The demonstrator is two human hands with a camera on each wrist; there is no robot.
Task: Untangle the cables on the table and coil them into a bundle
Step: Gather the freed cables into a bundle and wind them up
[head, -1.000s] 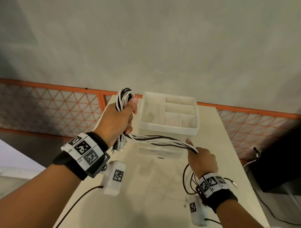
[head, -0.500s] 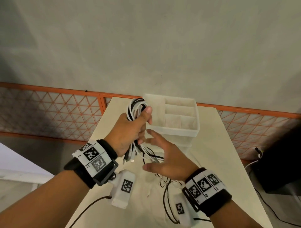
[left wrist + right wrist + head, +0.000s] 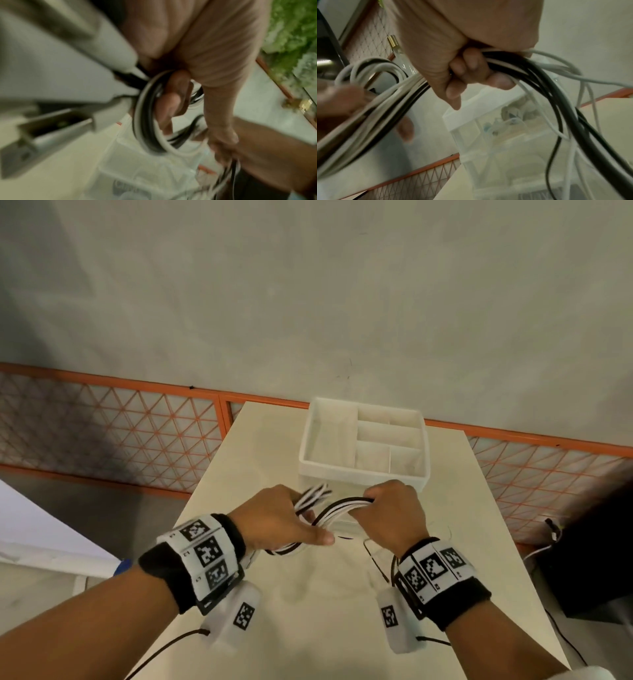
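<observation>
Above the near half of the table point(image 3: 308, 628), the left hand point(image 3: 274, 522) has its fingers curled round the gathered loops of the cables point(image 3: 337, 506), a mix of black and white strands. Just to its right, the right hand point(image 3: 394, 511) is clenched on the same run where it arcs over from the left fist; in the right wrist view its fingers point(image 3: 471, 70) wrap the strands, and loose tails fall away below them. Both hands sit close together with only a short span of cable between them. Beyond them, toward the wall, stands a white divided organizer point(image 3: 424, 474).

These cables look light and limp, likely to spring out of a loop if the grip slackens, and the smooth jackets may slide against each other. A sound hold would be across the whole stack where the loops cross, while the right hand feeds the free tails, keeping the plugs from snagging.
</observation>
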